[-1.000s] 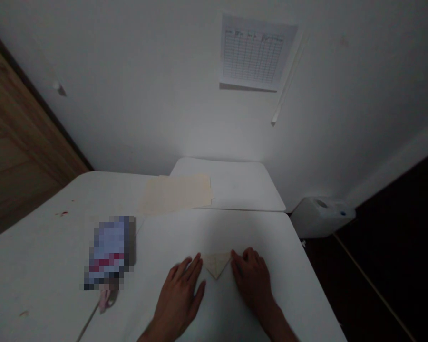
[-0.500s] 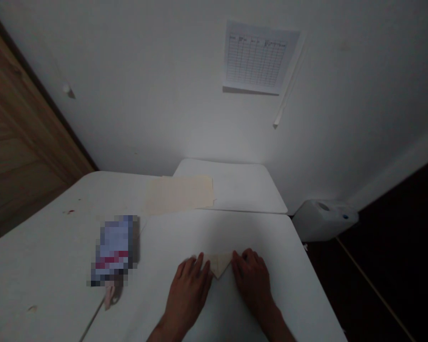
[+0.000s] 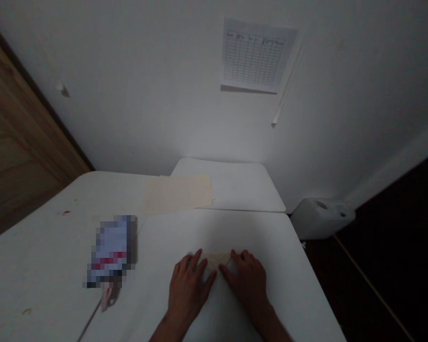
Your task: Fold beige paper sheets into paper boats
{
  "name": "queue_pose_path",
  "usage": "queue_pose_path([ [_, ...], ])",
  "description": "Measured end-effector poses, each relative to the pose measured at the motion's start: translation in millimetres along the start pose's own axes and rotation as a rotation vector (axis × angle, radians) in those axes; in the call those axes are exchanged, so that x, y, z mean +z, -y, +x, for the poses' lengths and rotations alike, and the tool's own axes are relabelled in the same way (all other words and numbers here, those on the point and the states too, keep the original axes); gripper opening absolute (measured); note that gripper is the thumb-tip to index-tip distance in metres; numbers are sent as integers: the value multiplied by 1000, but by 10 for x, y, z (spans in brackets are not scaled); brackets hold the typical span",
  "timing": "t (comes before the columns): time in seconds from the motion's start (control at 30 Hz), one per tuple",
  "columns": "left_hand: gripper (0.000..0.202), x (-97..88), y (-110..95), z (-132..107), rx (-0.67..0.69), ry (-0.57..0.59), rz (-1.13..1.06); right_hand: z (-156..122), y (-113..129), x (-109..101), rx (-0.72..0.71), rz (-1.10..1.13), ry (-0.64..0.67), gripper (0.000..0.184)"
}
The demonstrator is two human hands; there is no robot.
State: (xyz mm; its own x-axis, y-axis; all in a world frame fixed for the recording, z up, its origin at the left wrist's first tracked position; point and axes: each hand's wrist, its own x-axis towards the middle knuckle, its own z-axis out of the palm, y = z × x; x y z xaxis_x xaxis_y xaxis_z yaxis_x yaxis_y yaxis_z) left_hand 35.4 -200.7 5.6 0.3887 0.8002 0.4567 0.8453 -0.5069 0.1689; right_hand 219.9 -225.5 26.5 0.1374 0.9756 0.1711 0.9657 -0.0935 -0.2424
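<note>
A small folded piece of cream paper (image 3: 216,260) lies on the white table top between my hands. Its left side is under the fingers of my left hand (image 3: 188,285), and that thumb presses at the lower point. On the other side, my right hand (image 3: 248,280) grips the paper with index finger and thumb, the thumb tip resting near the same lower point. Both thumbs almost meet there. My fingers are bent and partly cover the paper's edges, so its full outline is hidden.
Flat cream sheets (image 3: 178,192) lie at the back of the table (image 3: 157,266). A blurred-out blue and white object (image 3: 110,249) with a strap sits on the left. A paper chart (image 3: 253,57) hangs on the wall. A white plastic jug (image 3: 317,221) stands at the right.
Both thumbs have moved inward to the lower point of the folded paper. My right thumb has come away from the paper's right side and across its lower edge.
</note>
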Motion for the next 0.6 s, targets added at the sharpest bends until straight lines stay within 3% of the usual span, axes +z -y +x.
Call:
queue_pose_path([
  [0.2,23,-14,35,13,4,17,-82,-18,23,-48,38,35,58,60],
  [0.33,19,-3,106,88,0,1,-161,-43,20,1,20,44,22,65],
  [0.6,27,-43,181,237,49,88,-261,-37,-75,109,-53,183,-91,56],
])
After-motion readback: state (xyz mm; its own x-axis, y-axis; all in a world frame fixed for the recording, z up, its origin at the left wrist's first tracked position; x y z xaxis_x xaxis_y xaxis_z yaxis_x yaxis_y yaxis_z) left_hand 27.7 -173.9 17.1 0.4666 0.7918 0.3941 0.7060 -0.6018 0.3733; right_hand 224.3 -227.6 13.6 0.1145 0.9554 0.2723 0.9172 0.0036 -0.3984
